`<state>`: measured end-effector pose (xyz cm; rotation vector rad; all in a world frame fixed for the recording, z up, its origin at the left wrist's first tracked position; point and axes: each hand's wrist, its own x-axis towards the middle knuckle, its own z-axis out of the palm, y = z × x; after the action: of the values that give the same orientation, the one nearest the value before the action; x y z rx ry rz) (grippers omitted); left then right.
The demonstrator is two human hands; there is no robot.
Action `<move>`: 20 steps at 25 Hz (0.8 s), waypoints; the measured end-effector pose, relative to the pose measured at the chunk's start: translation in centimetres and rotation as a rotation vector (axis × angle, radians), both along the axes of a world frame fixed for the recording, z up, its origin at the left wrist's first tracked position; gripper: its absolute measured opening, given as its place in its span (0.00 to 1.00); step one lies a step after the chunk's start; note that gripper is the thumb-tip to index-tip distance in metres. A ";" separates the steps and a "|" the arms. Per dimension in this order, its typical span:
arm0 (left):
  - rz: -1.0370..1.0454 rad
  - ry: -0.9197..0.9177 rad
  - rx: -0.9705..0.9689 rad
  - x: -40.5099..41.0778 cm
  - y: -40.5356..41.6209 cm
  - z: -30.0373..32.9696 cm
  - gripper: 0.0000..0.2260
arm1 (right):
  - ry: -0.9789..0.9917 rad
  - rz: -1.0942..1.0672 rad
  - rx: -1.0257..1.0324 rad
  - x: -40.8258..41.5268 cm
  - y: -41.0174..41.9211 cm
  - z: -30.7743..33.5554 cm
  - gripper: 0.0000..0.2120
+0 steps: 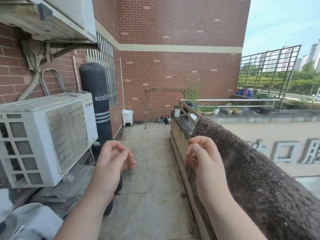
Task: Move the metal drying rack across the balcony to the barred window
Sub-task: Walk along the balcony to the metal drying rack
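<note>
Left hand point(114, 158): raised at chest height, fingers loosely curled, grasping nothing
Right hand point(201, 156): raised alike, fingers half curled, empty, just beside the brown shaggy rug point(251, 170) draped over the parapet
Metal drying rack point(164, 104): far end of the balcony, upright on crossed legs against the brick wall, well apart from both hands
Barred window point(105, 66): on the left wall, beyond the black punching bag point(97, 101) and above the white sink point(127, 116)
Step in hand: by the look of it, walking up to the rack, nothing lifted yet
Path: straight down the tiled floor point(152, 161), between the air conditioner unit point(52, 135) and the parapet
Doing it well: take the top bar with both hands spread wide, lift level so the legs clear the tiles
Hazard: bottles point(164, 119) on the floor near the rack's feet, potted plants point(206, 110) close to its right end
</note>
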<state>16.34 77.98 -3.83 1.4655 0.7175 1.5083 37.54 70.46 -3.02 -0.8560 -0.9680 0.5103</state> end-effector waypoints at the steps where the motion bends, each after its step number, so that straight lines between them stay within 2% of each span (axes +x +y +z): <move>1: -0.001 0.008 -0.003 0.8 2.9 0.4 0.04 | 0.001 0.007 -0.012 0.9 3.2 0.2 0.08; 7: -0.019 0.037 -0.053 5.4 21.0 -0.3 0.05 | -0.018 0.054 -0.063 5.1 21.4 -1.2 0.09; 13: -0.026 0.082 -0.061 9.4 43.1 -2.6 0.04 | -0.019 0.038 -0.066 9.7 42.6 -2.7 0.07; 18: -0.048 -0.006 -0.091 13.6 62.3 -0.2 0.05 | 0.093 0.053 -0.041 15.3 60.2 -0.6 0.12; 20: -0.080 -0.043 -0.110 16.1 68.7 -0.2 0.06 | 0.100 0.035 -0.028 17.5 65.8 -1.1 0.10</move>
<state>32.39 146.63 -4.00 1.3601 0.6966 1.4135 55.06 136.21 -4.09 -0.8321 -0.8868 0.5921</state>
